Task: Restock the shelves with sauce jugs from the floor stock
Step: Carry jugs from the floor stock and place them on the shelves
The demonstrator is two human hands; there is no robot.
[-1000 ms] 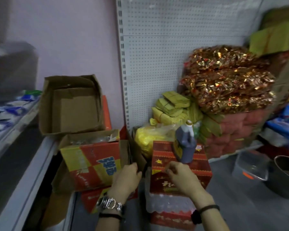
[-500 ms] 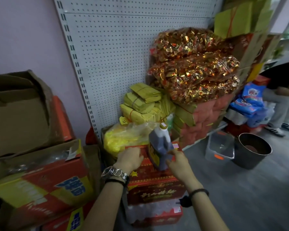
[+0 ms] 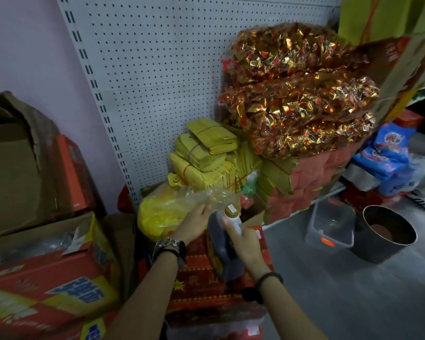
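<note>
Grip: right hand curls round jug neck | left hand spread, just left of jug | jug axis near upright on red box, cap up-frame

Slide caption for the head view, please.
The right hand grips the dark sauce jug by its neck atop a red carton, left hand open beside it.

A silver link watch and a thin black band sit at 7 o'clock from the left hand. At 5 o'clock from the right hand is a black elastic band, with a dark rounded object under the wrist.
</note>
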